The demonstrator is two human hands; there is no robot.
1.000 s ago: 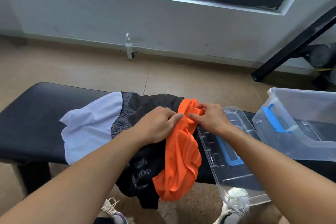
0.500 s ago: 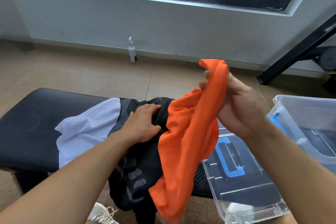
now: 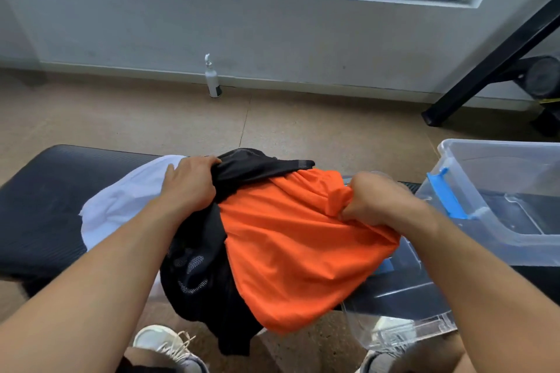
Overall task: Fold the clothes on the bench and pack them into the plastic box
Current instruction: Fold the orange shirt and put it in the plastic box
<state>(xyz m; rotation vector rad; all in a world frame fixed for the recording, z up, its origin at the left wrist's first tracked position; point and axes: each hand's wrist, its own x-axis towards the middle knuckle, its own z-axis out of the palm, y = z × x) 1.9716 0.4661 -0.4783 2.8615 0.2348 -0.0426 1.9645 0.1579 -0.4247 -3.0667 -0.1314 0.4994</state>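
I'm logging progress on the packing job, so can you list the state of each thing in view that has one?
orange garment: unfolded, spread over the pile, right edge bunched in the right hand
black garment: unfolded, gripped by the left hand
white garment: crumpled on the bench
plastic box: open, no clothes inside
lid: off, partly under the orange garment

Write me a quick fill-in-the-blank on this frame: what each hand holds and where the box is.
1. The right hand grips the ____ garment.
2. The left hand grips the ____ garment.
3. The white garment lies on the ____.
4. The box holds ____ clothes.

Missing words: orange; black; bench; no
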